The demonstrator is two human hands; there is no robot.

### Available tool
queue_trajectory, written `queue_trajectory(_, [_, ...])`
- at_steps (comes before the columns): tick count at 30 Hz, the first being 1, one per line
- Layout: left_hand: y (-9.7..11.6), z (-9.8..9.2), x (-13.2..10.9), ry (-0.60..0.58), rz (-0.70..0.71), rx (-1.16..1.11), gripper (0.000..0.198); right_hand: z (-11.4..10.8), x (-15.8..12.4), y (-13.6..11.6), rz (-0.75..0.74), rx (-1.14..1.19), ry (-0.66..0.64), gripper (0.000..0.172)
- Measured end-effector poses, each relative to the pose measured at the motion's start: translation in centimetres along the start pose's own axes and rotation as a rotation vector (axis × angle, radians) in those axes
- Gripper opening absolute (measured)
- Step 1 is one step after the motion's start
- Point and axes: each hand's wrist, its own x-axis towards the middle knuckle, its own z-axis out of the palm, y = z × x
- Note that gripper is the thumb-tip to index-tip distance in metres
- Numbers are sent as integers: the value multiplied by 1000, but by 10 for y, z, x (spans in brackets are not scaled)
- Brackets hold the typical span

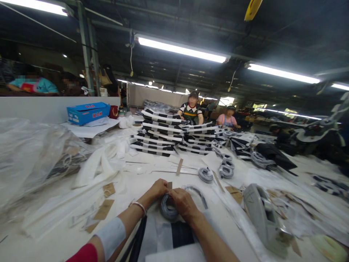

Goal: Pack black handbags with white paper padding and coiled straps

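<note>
My left hand (159, 189) and my right hand (183, 202) meet over a coiled grey striped band (167, 210) on the white table (136, 185). Both hands have their fingers closed; the left pinches a small brown card piece (169, 185) at the top of the coil, the right rests curled on the coil's right side. Below my wrists lies a folded black-and-white striped cloth piece (174, 236). A bracelet circles my left wrist.
Stacks of black-and-white striped pieces (159, 136) stand mid-table, with more coiled bands (205, 174) before them. A grey iron-like tool (263, 214) lies right. Clear plastic bags (32, 156) sit left, a blue box (87, 112) behind. Two people work at the far side.
</note>
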Motion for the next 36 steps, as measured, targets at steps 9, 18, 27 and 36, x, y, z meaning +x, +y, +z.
queue_trajectory(9, [11, 1, -16, 63, 151, 56, 24, -1, 1, 2, 46, 41, 22, 17])
queue_trajectory(18, [20, -2, -44, -33, 229, 29, 22, -19, -1, -2, 111, -7, -52, 17])
queue_trajectory(27, [14, 4, -53, 58, 283, 44, 22, -25, -8, -6, 60, -35, 47, 19])
queue_trajectory(36, [16, 4, -53, 81, 255, 116, 23, -22, -11, -5, -53, -97, 58, 20])
